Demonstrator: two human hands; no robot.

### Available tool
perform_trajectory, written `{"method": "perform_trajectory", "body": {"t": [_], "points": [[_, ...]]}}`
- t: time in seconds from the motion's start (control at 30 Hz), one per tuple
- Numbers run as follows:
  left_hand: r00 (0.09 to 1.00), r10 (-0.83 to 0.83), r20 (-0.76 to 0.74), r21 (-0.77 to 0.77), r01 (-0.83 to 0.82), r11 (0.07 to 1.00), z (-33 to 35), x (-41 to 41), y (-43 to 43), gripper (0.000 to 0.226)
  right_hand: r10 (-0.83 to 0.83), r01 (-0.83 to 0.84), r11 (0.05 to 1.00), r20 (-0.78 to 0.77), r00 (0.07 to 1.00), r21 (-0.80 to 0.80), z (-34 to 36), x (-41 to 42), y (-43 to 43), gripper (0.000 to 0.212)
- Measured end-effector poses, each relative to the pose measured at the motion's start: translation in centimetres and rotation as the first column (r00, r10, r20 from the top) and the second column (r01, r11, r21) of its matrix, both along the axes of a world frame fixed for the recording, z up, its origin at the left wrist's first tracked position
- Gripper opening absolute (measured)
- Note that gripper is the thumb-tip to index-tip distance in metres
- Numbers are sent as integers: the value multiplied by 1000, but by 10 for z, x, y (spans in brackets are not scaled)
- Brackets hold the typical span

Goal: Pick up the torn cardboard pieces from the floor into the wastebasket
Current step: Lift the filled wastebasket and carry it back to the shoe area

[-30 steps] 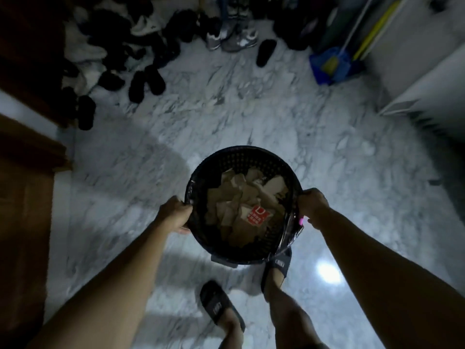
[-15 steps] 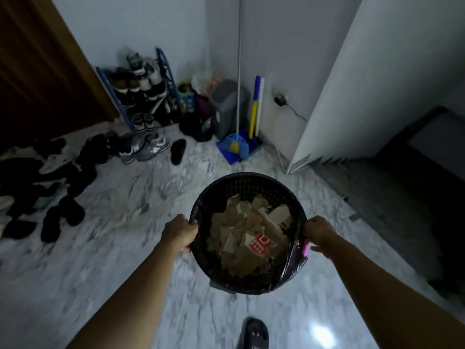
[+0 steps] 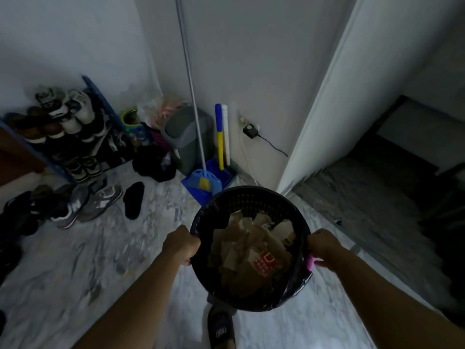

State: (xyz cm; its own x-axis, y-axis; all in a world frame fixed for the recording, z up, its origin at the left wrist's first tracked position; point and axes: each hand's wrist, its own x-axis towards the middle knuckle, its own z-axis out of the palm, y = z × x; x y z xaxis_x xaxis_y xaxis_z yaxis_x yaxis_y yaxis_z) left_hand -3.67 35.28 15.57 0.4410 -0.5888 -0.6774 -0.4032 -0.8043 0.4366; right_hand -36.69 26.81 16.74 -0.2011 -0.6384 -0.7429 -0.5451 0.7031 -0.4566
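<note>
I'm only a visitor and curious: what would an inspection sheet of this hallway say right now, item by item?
Surface: marble floor; no loose cardboard seen on the part in view.
Job's things: black wastebasket, held up; torn cardboard pieces piled inside, one with red print.
Clutter: grey sneakers, a black slipper and more shoes on the floor; a full shoe rack against the wall.
Hands: left hand and right hand each grip the wastebasket's rim, on opposite sides.
Cables: black adapter on the wall, its cable running off to the right.
Surroundings: grey bin, broom and blue dustpan in the corner; a dark doorway on the right.
</note>
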Motion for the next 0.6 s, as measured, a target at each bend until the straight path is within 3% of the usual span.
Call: {"method": "perform_trajectory", "body": {"t": [0.2, 0.3, 0.5, 0.6], "points": [[997, -63, 44, 27, 62, 998, -69, 34, -126, 41, -6, 4, 998, 23, 1000, 65, -62, 33, -111, 18], [1000, 10, -27, 45, -8, 999, -128, 46, -199, 43, -46, 44, 997, 36, 998, 63, -121, 46, -180, 10], [969, 201, -142, 149, -180, 972, -259, 65, -305, 50, -48, 40, 991, 54, 997, 129, -257, 71, -302, 19], [966, 225, -125, 155, -204, 966, -305, 76, -336, 54, -33, 20, 986, 78, 996, 166, -298, 84, -339, 22]]}}
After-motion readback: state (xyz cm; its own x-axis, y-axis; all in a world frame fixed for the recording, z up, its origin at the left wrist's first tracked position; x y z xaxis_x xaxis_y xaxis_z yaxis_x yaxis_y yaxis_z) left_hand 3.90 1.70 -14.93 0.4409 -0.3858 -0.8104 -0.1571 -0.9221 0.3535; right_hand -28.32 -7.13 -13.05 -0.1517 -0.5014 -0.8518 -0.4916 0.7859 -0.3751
